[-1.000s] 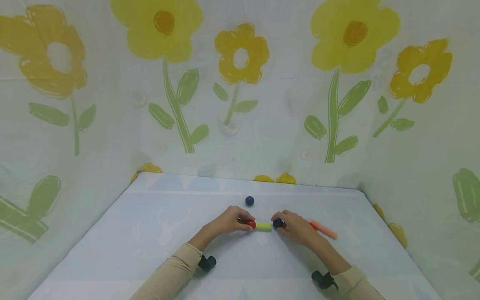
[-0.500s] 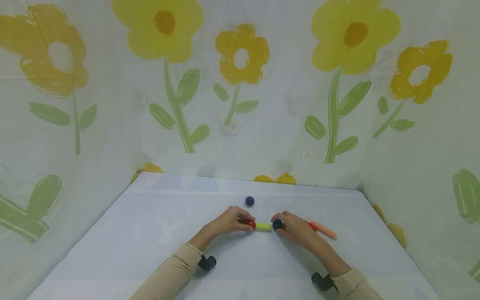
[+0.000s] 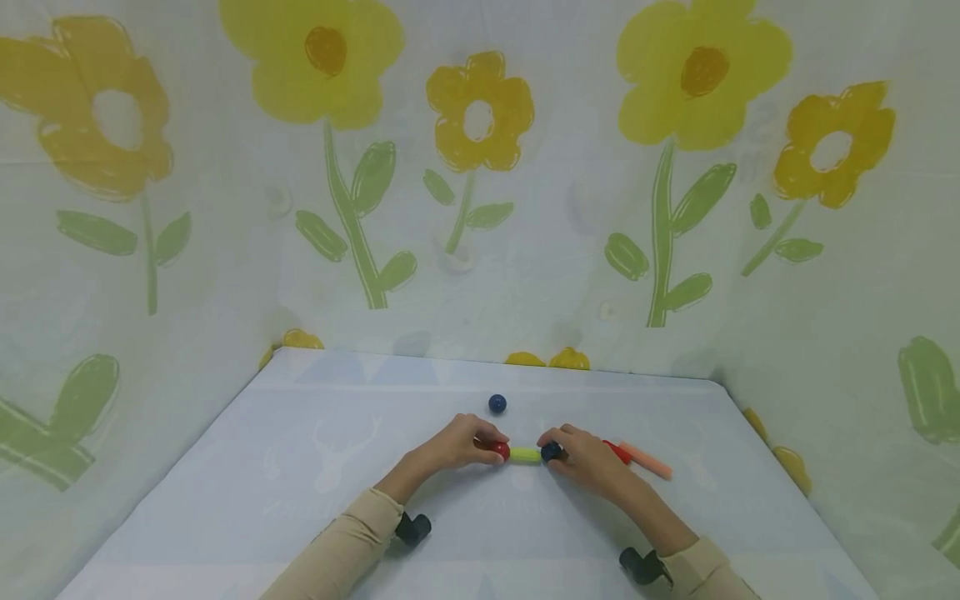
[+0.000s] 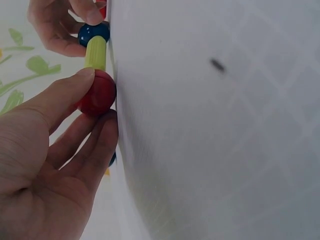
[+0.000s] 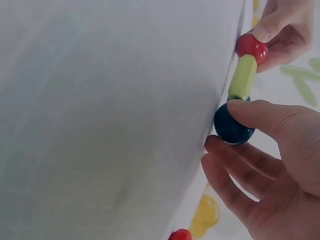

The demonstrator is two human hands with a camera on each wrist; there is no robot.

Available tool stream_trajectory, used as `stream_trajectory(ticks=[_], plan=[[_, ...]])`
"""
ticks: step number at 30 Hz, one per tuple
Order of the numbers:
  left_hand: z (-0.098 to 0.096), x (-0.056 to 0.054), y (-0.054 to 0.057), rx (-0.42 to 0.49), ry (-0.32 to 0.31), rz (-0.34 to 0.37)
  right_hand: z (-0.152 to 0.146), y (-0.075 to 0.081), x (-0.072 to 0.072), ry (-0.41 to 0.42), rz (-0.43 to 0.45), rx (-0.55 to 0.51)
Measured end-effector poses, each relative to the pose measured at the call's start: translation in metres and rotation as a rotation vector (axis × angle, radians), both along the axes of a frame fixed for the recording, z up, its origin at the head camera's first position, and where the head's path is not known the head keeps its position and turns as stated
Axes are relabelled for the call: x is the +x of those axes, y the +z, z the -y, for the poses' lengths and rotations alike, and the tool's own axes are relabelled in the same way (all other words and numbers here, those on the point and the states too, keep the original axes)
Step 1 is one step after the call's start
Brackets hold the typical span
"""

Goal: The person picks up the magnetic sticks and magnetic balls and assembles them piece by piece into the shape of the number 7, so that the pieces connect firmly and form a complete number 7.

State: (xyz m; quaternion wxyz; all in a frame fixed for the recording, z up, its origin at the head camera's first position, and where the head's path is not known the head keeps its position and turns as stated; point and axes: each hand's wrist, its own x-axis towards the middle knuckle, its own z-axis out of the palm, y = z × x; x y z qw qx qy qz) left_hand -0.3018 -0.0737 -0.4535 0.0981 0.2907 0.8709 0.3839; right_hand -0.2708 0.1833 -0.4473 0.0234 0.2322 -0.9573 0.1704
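Note:
My left hand (image 3: 459, 442) pinches a glossy red ball (image 4: 98, 93) between thumb and fingers, low over the table. From that ball a short yellow-green ribbed stick (image 3: 524, 455) runs toward the right hand. With thumb and fingertips, my right hand (image 3: 588, 457) holds a dark blue ball (image 5: 232, 125) against the stick's other end. In both wrist views ball, stick and ball lie in one line; whether the stick is seated inside the blue ball is hidden. A second blue ball (image 3: 497, 404) lies farther back on the table.
Just right of my right hand lie a red piece (image 3: 618, 452), partly hidden by that hand, and an orange stick (image 3: 647, 460). The white table (image 3: 360, 383) ends at a flower-printed cloth (image 3: 555, 275) behind and at both sides.
My right hand has shifted slightly left with the blue ball, and the gap to the yellow-green stick has closed. The left hand has kept its grip on the red ball.

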Motion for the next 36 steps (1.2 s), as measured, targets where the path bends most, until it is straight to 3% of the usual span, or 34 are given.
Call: stream_trajectory(ticks=[36], plan=[[0.0007,-0.0001,0.0003,0.003,-0.011,0.006,-0.0002,0.0005,-0.0018,0.01,0.047,-0.006]])
